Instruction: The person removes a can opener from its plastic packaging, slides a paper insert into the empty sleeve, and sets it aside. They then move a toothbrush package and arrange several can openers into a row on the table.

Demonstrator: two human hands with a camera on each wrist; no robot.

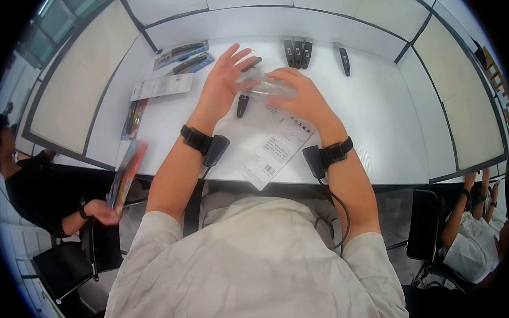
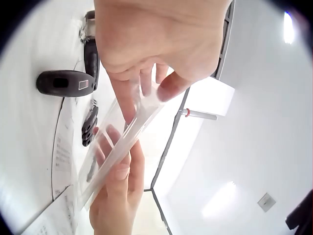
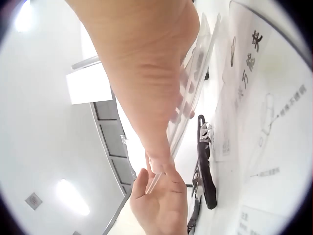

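A clear plastic shell (image 1: 277, 90) is held above the table between both hands. The right hand (image 1: 308, 99) grips it, with thumb and fingers on opposite faces in the left wrist view. Spread fingers mark the left hand (image 1: 219, 89), whose palm and thumb touch the shell's other end; in the right wrist view this palm (image 3: 164, 208) lies open around the shell's edge. Below the hands lies a black-handled tool (image 1: 242, 106), partly hidden by them. Printed cards (image 1: 274, 154) lie at the table's front, their upper part covered by the hands and shell.
Several similar black tools (image 1: 297, 54) lie at the back, one apart (image 1: 344, 62) to the right. Packaged tools (image 1: 193, 63) and a white-backed package (image 1: 162, 87) lie on the left. Low partitions (image 1: 340, 20) surround the table. Someone at left holds a colourful package (image 1: 126, 173).
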